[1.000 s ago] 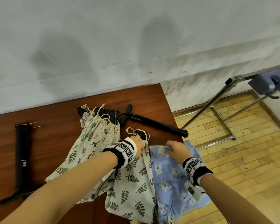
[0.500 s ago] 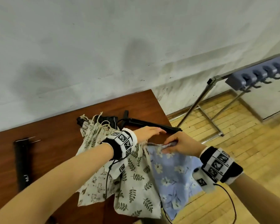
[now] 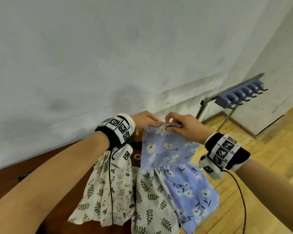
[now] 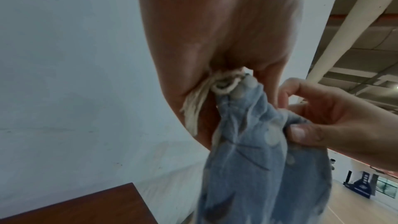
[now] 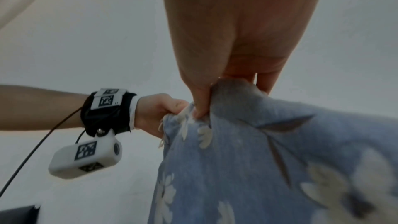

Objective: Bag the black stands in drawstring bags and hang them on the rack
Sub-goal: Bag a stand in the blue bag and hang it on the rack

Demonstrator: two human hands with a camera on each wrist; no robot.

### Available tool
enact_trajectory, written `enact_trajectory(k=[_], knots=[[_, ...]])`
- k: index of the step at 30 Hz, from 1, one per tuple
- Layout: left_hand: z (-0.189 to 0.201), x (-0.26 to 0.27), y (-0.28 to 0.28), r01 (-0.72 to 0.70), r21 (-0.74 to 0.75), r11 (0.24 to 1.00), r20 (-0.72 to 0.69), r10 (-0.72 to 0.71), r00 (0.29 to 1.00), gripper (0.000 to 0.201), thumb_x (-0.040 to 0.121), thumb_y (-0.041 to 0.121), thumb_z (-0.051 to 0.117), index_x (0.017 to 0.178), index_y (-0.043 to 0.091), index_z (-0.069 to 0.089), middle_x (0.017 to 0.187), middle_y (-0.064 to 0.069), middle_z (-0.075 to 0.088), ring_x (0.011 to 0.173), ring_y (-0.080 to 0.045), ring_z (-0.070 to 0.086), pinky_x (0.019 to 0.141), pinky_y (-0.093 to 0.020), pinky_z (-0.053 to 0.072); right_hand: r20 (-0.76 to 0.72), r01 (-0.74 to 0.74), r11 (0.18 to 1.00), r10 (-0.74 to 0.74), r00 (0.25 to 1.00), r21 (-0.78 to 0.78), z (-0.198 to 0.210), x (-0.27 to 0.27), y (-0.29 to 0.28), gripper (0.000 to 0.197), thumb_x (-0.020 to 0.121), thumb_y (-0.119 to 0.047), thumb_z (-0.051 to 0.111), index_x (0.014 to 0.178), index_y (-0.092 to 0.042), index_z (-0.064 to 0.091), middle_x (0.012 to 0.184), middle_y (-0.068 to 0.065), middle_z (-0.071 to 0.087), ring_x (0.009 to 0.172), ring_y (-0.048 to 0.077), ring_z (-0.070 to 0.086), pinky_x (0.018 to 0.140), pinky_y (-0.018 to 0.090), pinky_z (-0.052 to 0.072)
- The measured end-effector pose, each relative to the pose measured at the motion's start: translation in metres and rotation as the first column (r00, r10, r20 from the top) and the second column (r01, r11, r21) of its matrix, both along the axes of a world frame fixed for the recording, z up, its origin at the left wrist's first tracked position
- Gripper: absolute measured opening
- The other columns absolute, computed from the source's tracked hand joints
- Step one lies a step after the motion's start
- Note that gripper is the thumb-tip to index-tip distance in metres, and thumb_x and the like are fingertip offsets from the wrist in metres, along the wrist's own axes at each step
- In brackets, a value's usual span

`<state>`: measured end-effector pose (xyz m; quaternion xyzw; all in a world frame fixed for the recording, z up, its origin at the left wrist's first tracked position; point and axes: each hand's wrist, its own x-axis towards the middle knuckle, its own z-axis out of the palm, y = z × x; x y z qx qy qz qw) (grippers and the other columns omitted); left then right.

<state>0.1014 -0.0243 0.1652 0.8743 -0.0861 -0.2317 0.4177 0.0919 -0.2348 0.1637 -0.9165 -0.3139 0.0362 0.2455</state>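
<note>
Both my hands hold a blue floral drawstring bag up by its gathered top, above the table. My left hand pinches the top where the cream drawstring comes out. Close beside it, my right hand pinches the bag's rim between thumb and fingers. The blue bag hangs limp beneath them. A dark part of a black stand peeks out behind my left wrist; the rest is hidden. The rack, with grey hooks, stands at the right by the wall.
Two white leaf-print bags lie below the blue one, over the brown table. The table's far corner is near the white wall. Wooden floor stretches between the table and the rack.
Both hands have risen from the table with the blue bag's top. My left hand has left the leaf-print bag and joined the right at the blue bag's mouth. The view has tilted up.
</note>
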Motion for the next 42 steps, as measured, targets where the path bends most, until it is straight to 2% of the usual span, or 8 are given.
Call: enact_trajectory(k=[3, 8, 12, 25, 31, 37, 40, 42], knots=[[0.0, -0.002, 0.02, -0.082, -0.042, 0.996, -0.018, 0.082, 0.996, 0.025, 0.083, 0.03, 0.068, 0.088, 0.006, 0.063, 0.07, -0.015, 0.054, 0.064, -0.023, 0.044, 0.071, -0.032, 0.041, 0.09, -0.038, 0.999, 0.039, 0.995, -0.003, -0.003, -0.003, 0.013, 0.018, 0.089, -0.034, 0.065, 0.103, -0.023, 0.062, 0.083, -0.008, 0.062, 0.072, 0.013, 0.054, 0.066, 0.031, 0.046], [0.0, -0.009, 0.045, -0.31, -0.05, 0.95, 0.205, 0.313, 0.927, 0.024, 0.093, 0.022, 0.056, 0.083, 0.005, 0.069, 0.072, -0.007, 0.058, 0.06, -0.015, 0.05, 0.066, -0.028, 0.042, 0.18, -0.075, 0.973, 0.115, 0.977, -0.217, -0.021, -0.011, 0.032, 0.029, 0.095, -0.049, 0.048, 0.106, -0.026, 0.062, 0.089, -0.002, 0.065, 0.075, 0.02, 0.061, 0.066, 0.037, 0.049], [0.003, -0.019, 0.057, -0.261, 0.123, 0.958, 0.369, 0.2, 0.908, 0.031, 0.099, 0.02, 0.046, 0.084, 0.005, 0.068, 0.07, -0.005, 0.057, 0.065, -0.02, 0.053, 0.066, -0.025, 0.039, 0.117, 0.01, 0.997, -0.001, 0.993, -0.072, -0.027, -0.018, 0.042, 0.031, 0.102, -0.037, 0.036, 0.121, -0.022, 0.056, 0.077, 0.007, 0.067, 0.07, 0.026, 0.063, 0.064, 0.037, 0.048], [-0.018, -0.021, 0.073, 0.047, 0.268, 0.962, 0.341, -0.14, 0.93, 0.03, 0.075, -0.012, 0.057, 0.078, 0.017, 0.065, 0.12, 0.009, 0.04, 0.083, -0.014, 0.056, 0.083, -0.031, 0.05, -0.22, 0.175, 0.981, -0.188, 0.957, -0.081, -0.051, -0.006, 0.053, 0.028, 0.101, -0.026, 0.043, 0.1, -0.015, 0.068, 0.066, 0.002, 0.061, 0.054, 0.015, 0.049, 0.055, 0.027, 0.038], [-0.022, -0.017, 0.063, 0.136, 0.537, 0.832, 0.147, -0.251, 0.957, 0.04, 0.081, -0.007, 0.056, 0.118, 0.004, 0.066, 0.151, -0.007, 0.036, 0.135, -0.022, 0.041, 0.103, -0.029, 0.041, -0.242, 0.137, 0.952, -0.206, 0.948, -0.275, -0.054, -0.012, 0.056, 0.038, 0.101, -0.037, 0.04, 0.082, -0.014, 0.063, 0.059, 0.0, 0.056, 0.053, 0.015, 0.052, 0.05, 0.026, 0.038], [-0.036, -0.006, 0.054, 0.227, 0.709, 0.668, 0.022, -0.342, 0.939, 0.083, 0.076, 0.002, 0.064, 0.148, 0.004, 0.022, 0.131, -0.016, 0.056, 0.096, -0.029, 0.064, 0.083, -0.039, 0.055, -0.532, -0.205, 0.874, -0.07, 0.844, -0.441, -0.077, -0.029, 0.06, 0.03, 0.086, -0.033, 0.065, 0.084, -0.005, 0.072, 0.07, 0.008, 0.064, 0.053, 0.013, 0.05, 0.057, 0.021, 0.046], [-0.032, -0.003, 0.057, 0.189, 0.656, 0.731, 0.131, -0.357, 0.925, 0.055, 0.082, -0.005, 0.051, 0.135, 0.01, 0.051, 0.148, -0.011, 0.04, 0.109, -0.029, 0.061, 0.084, -0.036, 0.053, -0.441, -0.106, 0.936, -0.057, 0.896, -0.336, -0.091, -0.041, 0.067, 0.026, 0.087, -0.027, 0.063, 0.068, -0.01, 0.065, 0.067, 0.007, 0.063, 0.052, 0.015, 0.052, 0.052, 0.02, 0.04], [-0.03, -0.002, 0.062, 0.172, 0.612, 0.772, 0.175, -0.344, 0.923, 0.047, 0.081, -0.013, 0.049, 0.119, 0.009, 0.065, 0.156, -0.005, 0.025, 0.128, -0.028, 0.049, 0.091, -0.036, 0.051, -0.403, -0.043, 0.954, -0.084, 0.911, -0.296, -0.094, -0.044, 0.066, 0.009, 0.088, -0.014, 0.056, 0.091, -0.015, 0.065, 0.079, 0.006, 0.066, 0.063, 0.016, 0.058, 0.055, 0.019, 0.041]])
